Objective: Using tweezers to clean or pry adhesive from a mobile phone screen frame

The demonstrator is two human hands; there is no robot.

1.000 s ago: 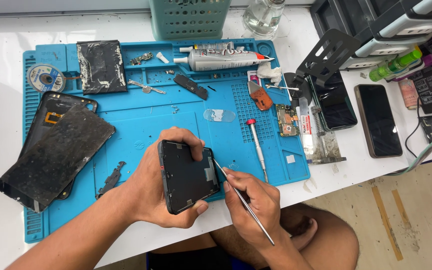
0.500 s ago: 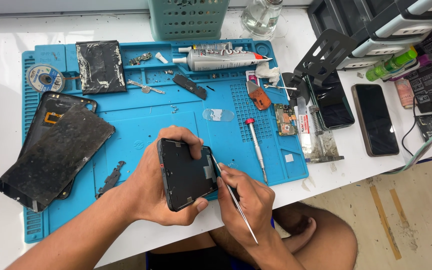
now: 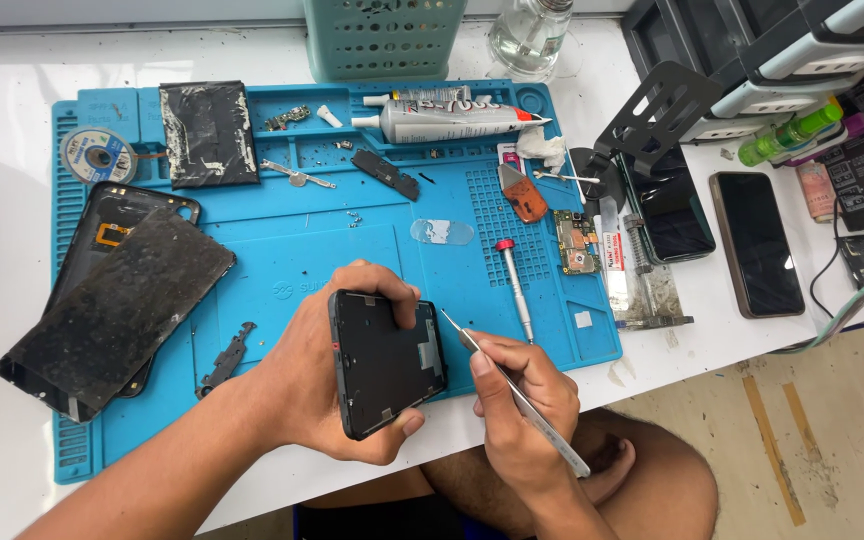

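My left hand (image 3: 324,372) grips a black phone frame (image 3: 384,362) with its inside facing up, held over the front edge of the blue work mat (image 3: 282,250). My right hand (image 3: 517,405) holds metal tweezers (image 3: 512,390) like a pen. Their tip touches the frame's upper right edge. A red-capped screwdriver (image 3: 514,285) lies on the mat just beyond my right hand.
On the mat lie a black back cover (image 3: 117,305) over a phone shell, a battery (image 3: 208,133), a glue tube (image 3: 452,120), a circuit board (image 3: 574,243) and small parts. Two phones (image 3: 757,242) rest to the right. A green basket (image 3: 382,35) stands at the back.
My right hand has shifted slightly and the tweezers' tip has moved in against the frame's upper right edge. My left hand keeps the frame nearly still.
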